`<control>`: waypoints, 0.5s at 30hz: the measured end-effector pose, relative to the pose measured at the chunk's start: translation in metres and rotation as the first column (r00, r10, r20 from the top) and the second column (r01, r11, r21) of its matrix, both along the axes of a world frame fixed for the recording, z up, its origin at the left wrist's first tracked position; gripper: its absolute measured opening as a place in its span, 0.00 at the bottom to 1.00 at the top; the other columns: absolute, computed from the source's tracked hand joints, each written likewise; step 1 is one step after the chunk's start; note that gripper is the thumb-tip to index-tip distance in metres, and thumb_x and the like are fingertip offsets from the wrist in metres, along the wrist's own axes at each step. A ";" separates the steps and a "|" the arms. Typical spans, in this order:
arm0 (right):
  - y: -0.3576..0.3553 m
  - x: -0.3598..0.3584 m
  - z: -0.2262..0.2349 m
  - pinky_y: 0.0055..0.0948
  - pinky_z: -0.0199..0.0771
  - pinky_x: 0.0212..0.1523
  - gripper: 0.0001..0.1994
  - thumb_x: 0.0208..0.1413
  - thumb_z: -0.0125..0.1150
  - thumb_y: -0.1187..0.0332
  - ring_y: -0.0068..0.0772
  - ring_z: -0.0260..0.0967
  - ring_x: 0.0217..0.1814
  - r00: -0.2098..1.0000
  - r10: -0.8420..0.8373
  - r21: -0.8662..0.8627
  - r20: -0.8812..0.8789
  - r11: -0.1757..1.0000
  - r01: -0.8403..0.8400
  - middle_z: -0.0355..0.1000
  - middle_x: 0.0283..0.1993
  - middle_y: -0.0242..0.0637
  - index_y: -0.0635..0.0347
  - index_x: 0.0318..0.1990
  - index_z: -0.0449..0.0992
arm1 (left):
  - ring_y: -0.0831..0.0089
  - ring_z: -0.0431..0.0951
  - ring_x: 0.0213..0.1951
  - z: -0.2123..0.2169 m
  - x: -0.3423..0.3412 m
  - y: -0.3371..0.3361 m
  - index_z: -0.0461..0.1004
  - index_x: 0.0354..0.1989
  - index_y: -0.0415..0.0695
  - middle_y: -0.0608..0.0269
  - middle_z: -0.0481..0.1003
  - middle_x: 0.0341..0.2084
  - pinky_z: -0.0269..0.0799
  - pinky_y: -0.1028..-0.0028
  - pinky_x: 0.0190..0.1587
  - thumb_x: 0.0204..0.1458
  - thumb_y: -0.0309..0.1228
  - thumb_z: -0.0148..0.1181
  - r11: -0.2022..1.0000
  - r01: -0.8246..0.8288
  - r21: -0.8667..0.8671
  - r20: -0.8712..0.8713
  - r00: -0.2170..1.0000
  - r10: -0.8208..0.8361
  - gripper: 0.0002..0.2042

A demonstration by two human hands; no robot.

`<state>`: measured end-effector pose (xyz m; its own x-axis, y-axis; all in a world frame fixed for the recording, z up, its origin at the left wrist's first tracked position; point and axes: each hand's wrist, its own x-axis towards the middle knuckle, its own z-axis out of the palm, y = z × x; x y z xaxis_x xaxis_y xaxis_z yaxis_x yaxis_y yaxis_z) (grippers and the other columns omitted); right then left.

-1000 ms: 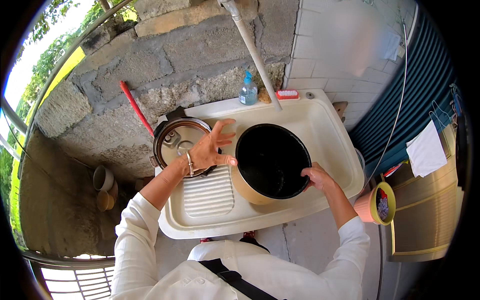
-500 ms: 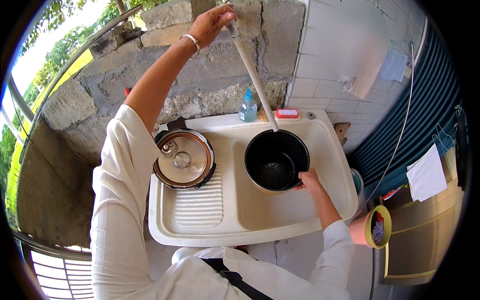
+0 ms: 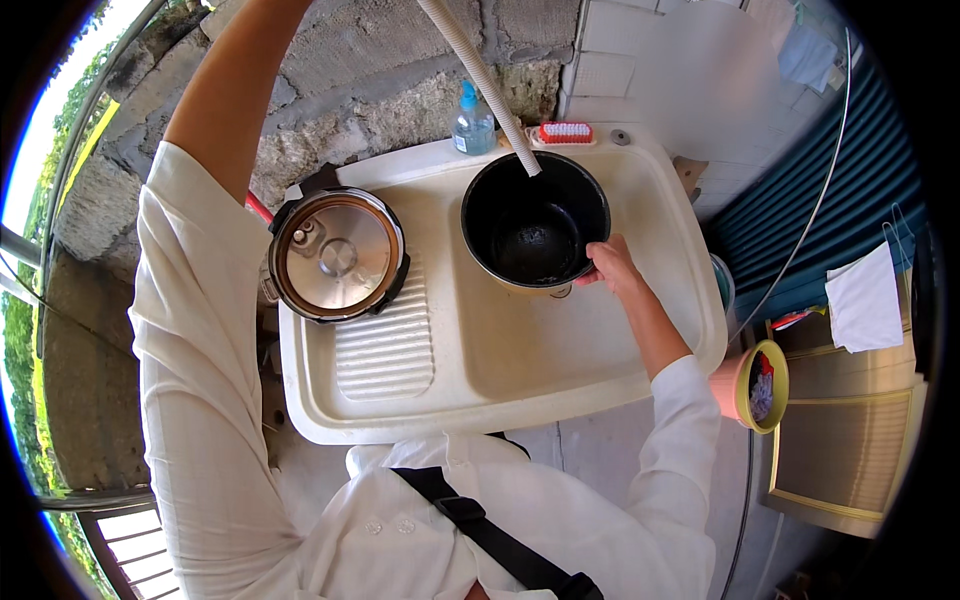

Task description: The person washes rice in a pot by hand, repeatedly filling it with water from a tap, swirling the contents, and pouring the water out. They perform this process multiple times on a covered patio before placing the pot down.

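Note:
My right hand (image 3: 612,262) has its fingers closed on the rim of a deep black pot (image 3: 530,215), at the pot's near right side. The pot stands in the basin of a cream sink (image 3: 580,375), with a little shiny wetness on its dark bottom. A ribbed pale hose (image 3: 478,75) comes down from above, its lower end at the pot's far rim. My left arm reaches up past the top edge of the picture, so that hand is hidden. On the left drainboard lies a round steel pressure cooker lid (image 3: 340,285) with a brown ring and dark edge.
Behind the basin stand a blue pump bottle (image 3: 473,128) and a red-backed brush (image 3: 566,133) with white bristles. A rough block wall (image 3: 350,80) rises behind the sink. At right are a pink and yellow bin (image 3: 742,388), a teal corrugated panel (image 3: 800,180) and a hanging white cloth (image 3: 864,300).
The view has tilted and moved lower, so my left hand, earlier holding the hose's upper end, is now out of the picture. My right hand keeps its grip on the pot rim.

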<state>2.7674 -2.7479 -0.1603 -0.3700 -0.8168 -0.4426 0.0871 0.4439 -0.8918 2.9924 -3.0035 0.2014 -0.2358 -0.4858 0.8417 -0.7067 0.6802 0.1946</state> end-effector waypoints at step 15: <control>-0.002 -0.007 -0.014 0.36 0.78 0.18 0.11 0.44 0.48 0.77 0.42 0.72 0.23 1.000 0.018 0.067 -0.004 0.998 -0.018 0.72 0.27 0.50 0.80 0.31 0.71 | 0.64 0.74 0.23 -0.007 -0.004 -0.013 0.76 0.21 0.38 0.54 0.73 0.16 0.67 0.66 0.31 0.44 0.47 0.55 0.997 0.071 0.035 -0.184 0.981 -0.063 0.21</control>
<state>2.7601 -2.7501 -0.1743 -0.3581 -0.7920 -0.4944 0.0743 0.5037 -0.8607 2.9880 -3.0161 0.1942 -0.1131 -0.5088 0.8534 -0.6099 0.7136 0.3446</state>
